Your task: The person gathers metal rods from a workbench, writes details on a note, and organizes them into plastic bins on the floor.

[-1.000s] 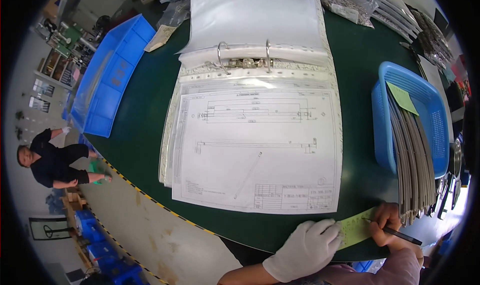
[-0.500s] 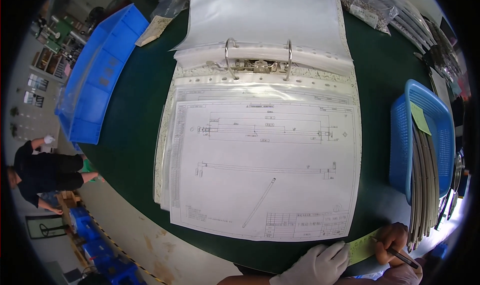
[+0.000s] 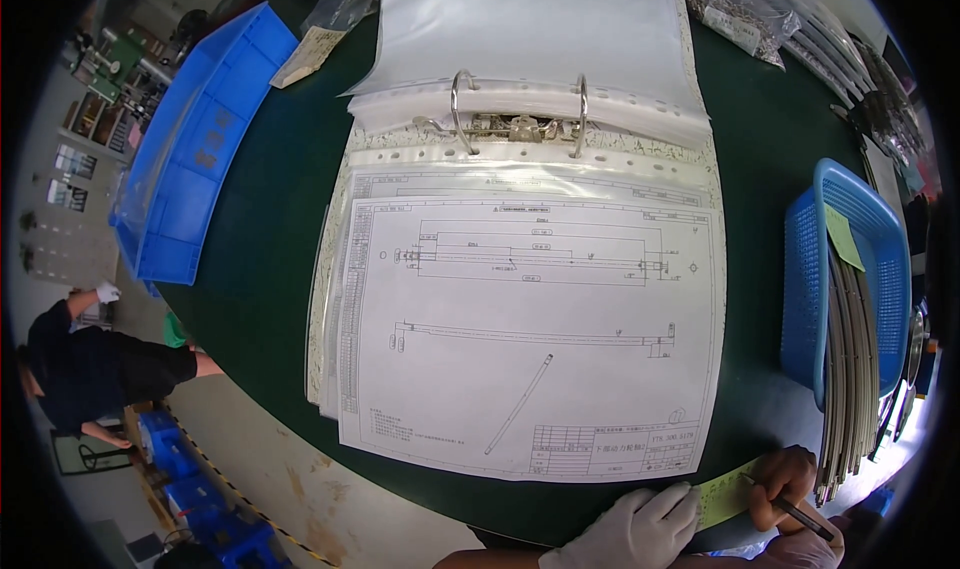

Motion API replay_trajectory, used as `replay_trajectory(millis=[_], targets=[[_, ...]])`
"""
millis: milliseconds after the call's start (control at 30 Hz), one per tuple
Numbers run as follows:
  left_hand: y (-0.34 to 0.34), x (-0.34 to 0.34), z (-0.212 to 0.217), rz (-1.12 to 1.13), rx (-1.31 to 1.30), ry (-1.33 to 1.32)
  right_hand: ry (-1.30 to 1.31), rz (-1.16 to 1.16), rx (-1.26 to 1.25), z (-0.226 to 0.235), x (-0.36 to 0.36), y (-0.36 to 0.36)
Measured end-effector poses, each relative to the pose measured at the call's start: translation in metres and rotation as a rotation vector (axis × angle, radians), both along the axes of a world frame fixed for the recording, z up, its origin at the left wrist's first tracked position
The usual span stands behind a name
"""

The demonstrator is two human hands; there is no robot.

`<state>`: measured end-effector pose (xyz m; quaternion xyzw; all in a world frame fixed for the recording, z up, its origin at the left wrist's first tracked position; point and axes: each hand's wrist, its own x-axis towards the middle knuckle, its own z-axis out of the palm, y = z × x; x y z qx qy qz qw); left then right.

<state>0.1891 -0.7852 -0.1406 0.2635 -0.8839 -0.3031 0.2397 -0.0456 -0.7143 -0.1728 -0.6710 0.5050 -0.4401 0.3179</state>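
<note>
My right hand point(image 3: 783, 487) is closed around a dark pen point(image 3: 808, 522), its tip end over a yellow-green sticky note point(image 3: 724, 497) with handwriting on it. Wearing a white glove, my left hand point(image 3: 640, 529) lies with its fingers on the note's left edge. Both hands are at the near right edge of the dark green table. Just beyond them lies a printed technical drawing point(image 3: 530, 389) of a long thin shaft, on top of a ring binder point(image 3: 522, 129) opened out with plastic sleeves.
A blue mesh basket point(image 3: 800, 269) at the right has a bundle of thin metal rods point(image 3: 848, 389) and a note leaning on it. Bagged parts point(image 3: 735, 14) lie far right. A blue bin point(image 3: 205, 149) stands at the left; a person point(image 3: 100, 359) is beyond the table.
The person at the left has shifted, with the gloved hand raised slightly. My hands, the pen and the note stay almost in place; the view has moved very slightly.
</note>
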Motion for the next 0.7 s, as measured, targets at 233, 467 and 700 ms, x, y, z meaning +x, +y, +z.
replay_trajectory(millis=[233, 467, 700], targets=[[-0.005, 0.003, -0.001, -0.002, 0.017, 0.017, -0.003, 0.069, 0.044, 0.007, 0.003, -0.011], [0.013, 0.000, 0.013, 0.039, -0.026, -0.065, -0.132, 0.050, 0.051, -0.002, 0.003, 0.006], [0.007, 0.005, -0.018, -0.020, 0.005, -0.001, -0.145, -0.064, -0.006, 0.000, 0.020, 0.004]])
